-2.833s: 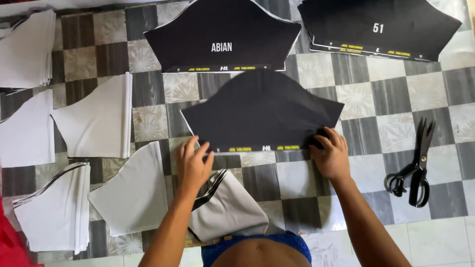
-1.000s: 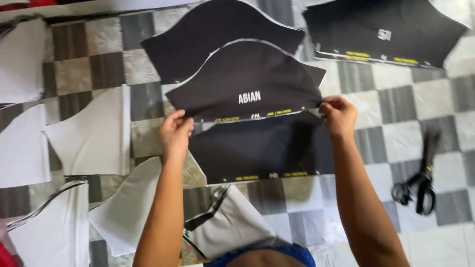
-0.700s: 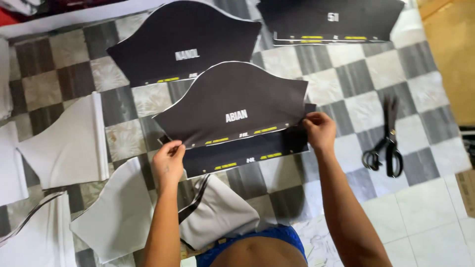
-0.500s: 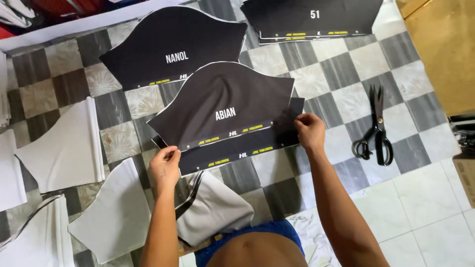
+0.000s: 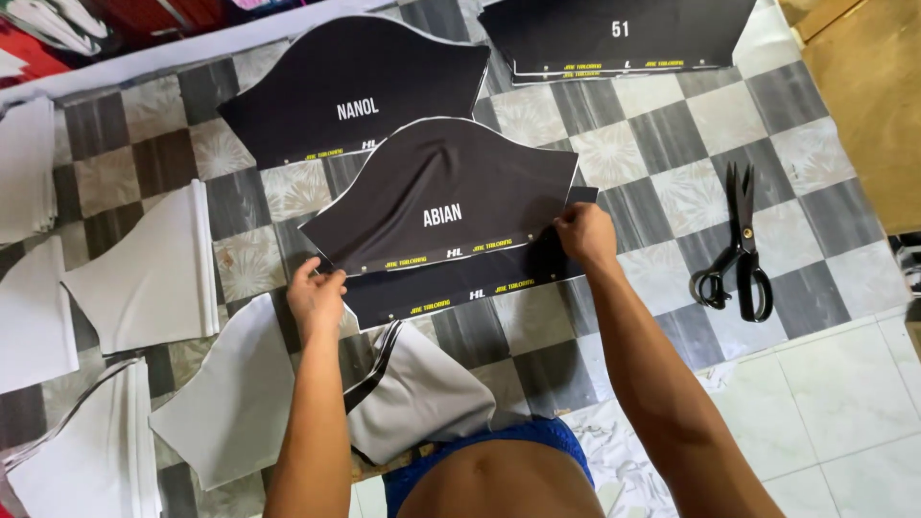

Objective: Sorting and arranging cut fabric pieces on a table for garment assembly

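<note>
A black cut fabric panel [image 5: 441,197] with white lettering lies over a second black panel [image 5: 460,283] on the checkered floor. My left hand [image 5: 317,297] pinches the top panel's lower left corner. My right hand [image 5: 585,233] grips its lower right corner. The lower panel's bottom strip shows beneath the top one, between my hands.
Another black lettered panel [image 5: 355,91] lies just beyond, and a stack of black panels [image 5: 614,34] at the far right. Black scissors [image 5: 739,245] rest to my right. White fabric pieces [image 5: 153,269] lie along the left, a grey piece [image 5: 422,388] near my body.
Both hands lifted a lettered black panel from farther away and drew it toward me, laying it over the plain black panel. The view shifted left.
</note>
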